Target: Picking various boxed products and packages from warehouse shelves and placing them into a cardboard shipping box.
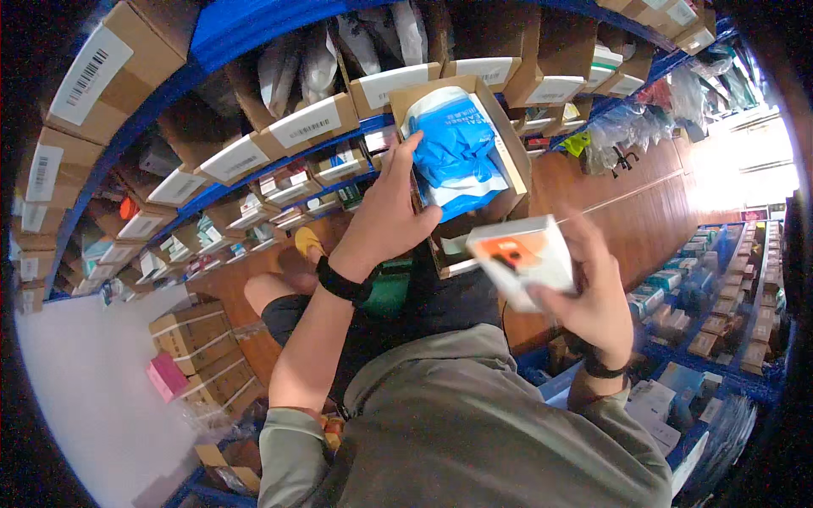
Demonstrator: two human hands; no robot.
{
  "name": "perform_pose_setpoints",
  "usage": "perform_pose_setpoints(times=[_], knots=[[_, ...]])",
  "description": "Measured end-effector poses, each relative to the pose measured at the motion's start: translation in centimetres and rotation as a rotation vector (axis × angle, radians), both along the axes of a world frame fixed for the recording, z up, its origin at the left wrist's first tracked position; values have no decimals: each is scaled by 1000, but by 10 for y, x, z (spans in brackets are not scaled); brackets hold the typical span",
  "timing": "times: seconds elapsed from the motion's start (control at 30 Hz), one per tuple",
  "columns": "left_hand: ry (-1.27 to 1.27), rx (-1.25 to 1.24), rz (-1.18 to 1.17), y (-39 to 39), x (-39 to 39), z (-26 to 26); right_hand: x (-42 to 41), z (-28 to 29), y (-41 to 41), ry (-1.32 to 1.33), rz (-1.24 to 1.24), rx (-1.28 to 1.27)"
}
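My left hand (pixel 397 200) grips the left side of an open cardboard bin (pixel 517 152), its fingertips and thumb against a blue and white plastic pouch (pixel 454 136). The pouch is crumpled, bears writing and lies in the bin. In my right hand (pixel 597 279) is a small white carton (pixel 533 260) with an orange panel, held between thumb and fingers at the bin's near right corner. Carton and right hand are blurred. Deeper in the bin, shadow hides most of what lies there.
Blue shelving (pixel 248 25) with labelled cardboard bins (pixel 305 124) curves across the top and left. Another rack of small boxes (pixel 718 324) stands at right. Strapped cartons (pixel 194 340) and a pink box (pixel 166 376) are at lower left. Plastic bags (pixel 625 130) hang beyond the wooden floor (pixel 591 190).
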State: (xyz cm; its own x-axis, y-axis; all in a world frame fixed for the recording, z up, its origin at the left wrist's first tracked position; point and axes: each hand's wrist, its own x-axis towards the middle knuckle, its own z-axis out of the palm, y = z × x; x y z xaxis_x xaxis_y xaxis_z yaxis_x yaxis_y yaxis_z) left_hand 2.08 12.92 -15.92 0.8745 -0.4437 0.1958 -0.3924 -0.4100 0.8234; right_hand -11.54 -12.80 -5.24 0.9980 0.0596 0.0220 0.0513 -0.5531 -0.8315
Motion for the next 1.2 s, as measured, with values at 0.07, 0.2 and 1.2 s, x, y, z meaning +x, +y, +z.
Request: perform_pose_setpoints(times=[0.07,0.2,1.2], knots=[[-8,17,16,-1,-2,2,14,5,-4,-179,133,-474],[43,0,12,-7,-2,4,24,5,27,-335,265,-842],[-44,-99,-12,-10,-4,0,50,-52,42,-279,319,-924]])
